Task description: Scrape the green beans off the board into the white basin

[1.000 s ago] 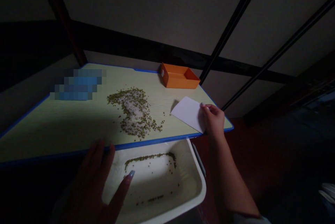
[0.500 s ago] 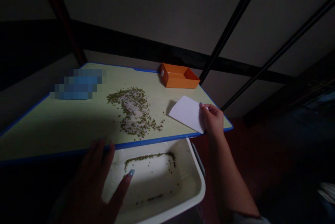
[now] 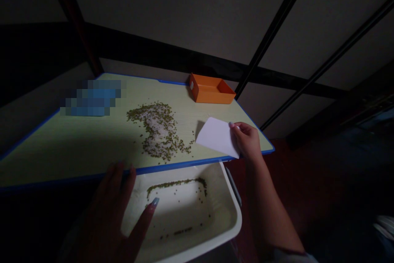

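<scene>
Pinched in my right hand (image 3: 248, 140) is a white card (image 3: 215, 136), its lower edge at the tabletop near the right front. To the card's left lies a spread heap of small green beans mixed with white grains (image 3: 158, 129). My left hand (image 3: 113, 213) has its fingers apart, fingertips by the table's front edge and thumb over a white plastic tub (image 3: 232, 226). Green beans (image 3: 178, 183) lie along the far side of the tub's floor, with a few scattered elsewhere in it. The left hand holds nothing that I can see.
An open orange box (image 3: 214, 97) stands at the back right of the pale table (image 3: 92, 144), which has a blue rim. A blurred blue item (image 3: 92, 101) lies at the left. Dark-framed wall panels (image 3: 184, 17) rise behind the table.
My right hand and the white card have shifted slightly left and down, and the card lies flatter. My left hand has barely moved; the heap looks the same.
</scene>
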Action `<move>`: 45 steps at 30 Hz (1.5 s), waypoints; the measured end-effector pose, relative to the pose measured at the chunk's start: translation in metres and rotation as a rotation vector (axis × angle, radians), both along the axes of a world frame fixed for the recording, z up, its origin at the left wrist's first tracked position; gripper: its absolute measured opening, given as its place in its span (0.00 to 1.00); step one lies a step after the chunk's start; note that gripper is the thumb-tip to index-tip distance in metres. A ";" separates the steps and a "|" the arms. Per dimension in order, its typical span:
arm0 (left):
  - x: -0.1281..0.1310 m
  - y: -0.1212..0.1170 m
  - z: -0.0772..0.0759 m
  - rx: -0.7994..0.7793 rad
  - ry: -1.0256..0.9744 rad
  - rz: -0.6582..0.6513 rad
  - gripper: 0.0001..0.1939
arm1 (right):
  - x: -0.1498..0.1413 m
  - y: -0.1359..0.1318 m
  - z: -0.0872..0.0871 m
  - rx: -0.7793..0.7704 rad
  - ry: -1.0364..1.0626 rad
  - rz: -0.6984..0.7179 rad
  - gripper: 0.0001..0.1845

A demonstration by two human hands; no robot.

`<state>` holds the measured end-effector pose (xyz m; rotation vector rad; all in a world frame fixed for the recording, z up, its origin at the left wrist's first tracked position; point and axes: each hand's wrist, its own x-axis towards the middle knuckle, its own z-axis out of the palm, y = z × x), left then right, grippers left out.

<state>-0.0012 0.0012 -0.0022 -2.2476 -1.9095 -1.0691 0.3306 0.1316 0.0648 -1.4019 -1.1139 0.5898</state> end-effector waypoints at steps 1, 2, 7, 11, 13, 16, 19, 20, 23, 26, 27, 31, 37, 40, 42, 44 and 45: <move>0.000 0.000 0.000 0.009 0.004 -0.002 0.37 | 0.000 0.001 0.000 0.003 -0.019 -0.005 0.22; 0.000 0.001 0.000 0.008 0.005 -0.005 0.37 | 0.000 0.003 0.000 0.005 -0.038 -0.009 0.22; -0.001 0.001 0.000 -0.002 0.009 -0.004 0.38 | 0.000 0.010 0.001 -0.005 -0.085 -0.010 0.22; -0.001 -0.001 0.000 0.001 0.001 0.007 0.37 | -0.001 0.012 0.001 -0.002 -0.097 0.011 0.22; 0.000 -0.001 0.001 -0.022 0.005 0.004 0.38 | -0.001 0.012 0.000 -0.006 -0.092 0.020 0.22; 0.001 0.000 0.001 -0.020 -0.004 0.006 0.37 | -0.001 0.011 0.000 -0.010 -0.070 0.026 0.22; 0.001 0.000 0.000 -0.015 -0.002 0.016 0.37 | -0.002 0.010 0.001 -0.010 -0.055 0.026 0.22; 0.001 0.001 0.000 -0.012 -0.005 0.014 0.37 | -0.002 0.010 0.001 -0.012 -0.052 0.028 0.22; 0.001 0.001 -0.001 0.008 -0.018 0.002 0.37 | -0.005 0.009 0.003 -0.015 -0.044 0.053 0.22; 0.001 0.001 -0.001 0.025 -0.007 0.002 0.37 | -0.008 0.010 0.004 -0.007 -0.053 0.074 0.22; 0.001 0.001 0.000 0.023 -0.006 0.001 0.37 | -0.009 0.011 0.003 -0.004 -0.059 0.076 0.22; 0.001 0.001 0.001 -0.016 -0.009 -0.006 0.38 | -0.011 0.014 0.001 0.013 -0.084 0.047 0.22; -0.002 -0.001 0.000 -0.020 0.003 0.002 0.38 | -0.008 0.012 0.001 0.002 -0.118 -0.051 0.22; -0.003 -0.002 -0.001 -0.031 0.013 0.004 0.38 | -0.006 0.010 0.000 0.008 -0.131 -0.087 0.22; -0.002 -0.002 -0.001 -0.032 0.021 0.003 0.38 | -0.005 0.009 -0.001 0.008 -0.141 -0.114 0.21; 0.000 -0.001 0.001 -0.032 0.023 0.005 0.38 | -0.004 0.008 -0.001 0.017 -0.148 -0.145 0.21; 0.000 -0.001 0.001 -0.034 0.019 0.007 0.38 | -0.003 0.008 -0.002 0.025 -0.150 -0.161 0.21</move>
